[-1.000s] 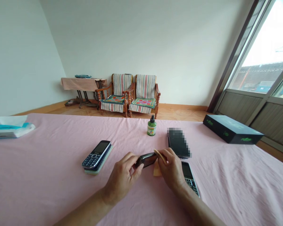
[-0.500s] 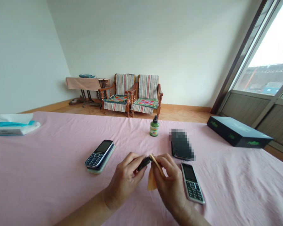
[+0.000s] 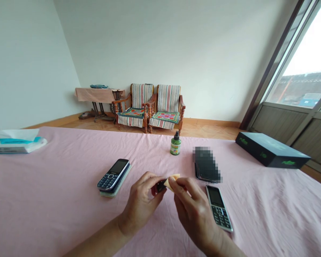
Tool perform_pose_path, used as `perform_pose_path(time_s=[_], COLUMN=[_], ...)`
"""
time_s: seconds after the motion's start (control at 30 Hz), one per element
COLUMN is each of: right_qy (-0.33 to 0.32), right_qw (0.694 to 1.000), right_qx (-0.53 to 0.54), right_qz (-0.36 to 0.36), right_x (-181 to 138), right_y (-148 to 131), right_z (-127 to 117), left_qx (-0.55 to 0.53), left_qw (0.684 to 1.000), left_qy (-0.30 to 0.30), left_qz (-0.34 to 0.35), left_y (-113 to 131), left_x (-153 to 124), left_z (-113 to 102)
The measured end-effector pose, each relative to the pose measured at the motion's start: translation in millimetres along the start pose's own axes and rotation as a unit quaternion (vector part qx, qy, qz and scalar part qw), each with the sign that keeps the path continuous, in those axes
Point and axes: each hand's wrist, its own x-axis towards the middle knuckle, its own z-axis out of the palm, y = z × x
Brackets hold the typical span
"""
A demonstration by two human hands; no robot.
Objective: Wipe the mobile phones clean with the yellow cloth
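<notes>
My left hand (image 3: pixel 140 201) is closed around a small dark phone (image 3: pixel 160 186), of which only an end shows between the fingers. My right hand (image 3: pixel 194 210) pinches a small tan cloth (image 3: pixel 172 180) and presses it against that phone's end. Both hands hover just above the pink tablecloth (image 3: pixel 56 185). A blue keypad phone (image 3: pixel 113 175) lies on a green pad to the left of my hands. A grey keypad phone (image 3: pixel 219 208) lies flat just right of my right hand.
A small green spray bottle (image 3: pixel 175 144) stands beyond my hands. A stack of dark phones (image 3: pixel 206 167) lies to its right. A black box (image 3: pixel 271 154) sits at the far right, a tissue pack (image 3: pixel 14 141) at the far left. Two wooden chairs (image 3: pixel 152 109) stand by the wall.
My right hand has slid the tan cloth leftwards along the held phone, covering more of it. The grey keypad phone, first partly under my wrist, now lies in full view.
</notes>
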Motion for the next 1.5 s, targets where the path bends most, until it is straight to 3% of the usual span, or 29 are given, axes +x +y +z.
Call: perform_pose_path(time_s=[0.13,0.37,0.6,0.8,0.97,1.17,1.37,1.5], right_qy=[-0.070,-0.153,-0.097,-0.140,-0.071,-0.133,-0.039,-0.045], right_qw=[0.996,0.986,0.992,0.988,0.993,0.989,0.993,0.996], right_qx=[-0.053,-0.022,-0.071,-0.030,-0.096,-0.029,-0.108,-0.079], right_qz=[-0.024,-0.054,-0.032,-0.053,-0.015,-0.050,0.004,0.004], right_x=[0,12,7,11,8,11,9,8], right_y=[-5,-20,-13,-22,-13,-22,-8,-8], right_z=[-3,-4,-9,-6,-8,-6,-11,-10], left_qx=[-0.021,-0.065,-0.064,-0.072,-0.061,-0.073,-0.060,-0.056], left_qw=[0.999,0.997,0.998,0.997,0.998,0.997,0.998,0.998], left_qy=[-0.002,0.000,-0.006,-0.008,-0.006,-0.001,-0.006,-0.013], left_qz=[-0.023,-0.029,-0.021,-0.020,-0.020,-0.007,-0.009,-0.009], left_y=[2,0,0,2,2,2,4,3], left_x=[1,2,3,1,1,2,1,0], left_z=[0,-1,0,-2,-1,-1,0,2])
